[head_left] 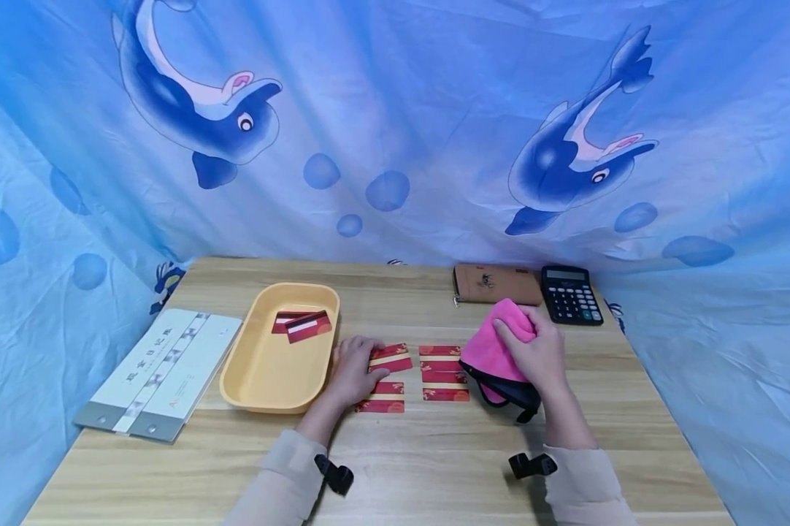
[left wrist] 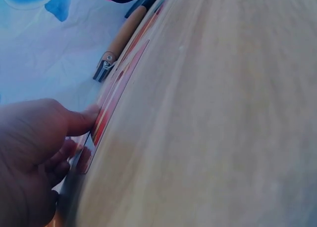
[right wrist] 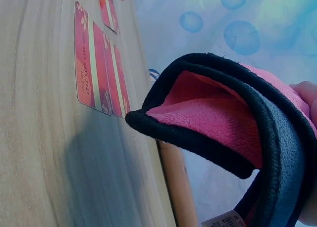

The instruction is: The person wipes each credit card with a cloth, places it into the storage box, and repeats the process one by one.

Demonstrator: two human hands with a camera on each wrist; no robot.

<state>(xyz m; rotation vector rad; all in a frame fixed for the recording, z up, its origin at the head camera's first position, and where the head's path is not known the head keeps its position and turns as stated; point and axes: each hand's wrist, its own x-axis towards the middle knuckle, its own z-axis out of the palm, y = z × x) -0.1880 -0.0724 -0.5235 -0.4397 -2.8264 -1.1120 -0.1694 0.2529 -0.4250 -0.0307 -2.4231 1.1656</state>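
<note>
My left hand (head_left: 354,371) grips a red bank card (head_left: 391,358) on the table, with thumb and fingers at its two long edges; this card lies slightly askew. In the left wrist view the thumb (left wrist: 81,122) presses right at the card's edge. Just below it is another red card (head_left: 383,406), and a column of two more cards (head_left: 445,394) lies to the right. My right hand (head_left: 545,351) holds a folded pink cloth (head_left: 493,347) with black edging above the table, right of that column. In the right wrist view the cloth (right wrist: 213,118) hangs folded, with a barcode label showing.
To the left stands a yellow plastic tray (head_left: 273,372) with two red cards (head_left: 308,327) inside. A white and grey ledger (head_left: 161,369) lies beyond it. At the back right are a brown zip wallet (head_left: 500,283) and a black calculator (head_left: 571,296). A dolphin-print curtain (head_left: 395,131) encloses the table.
</note>
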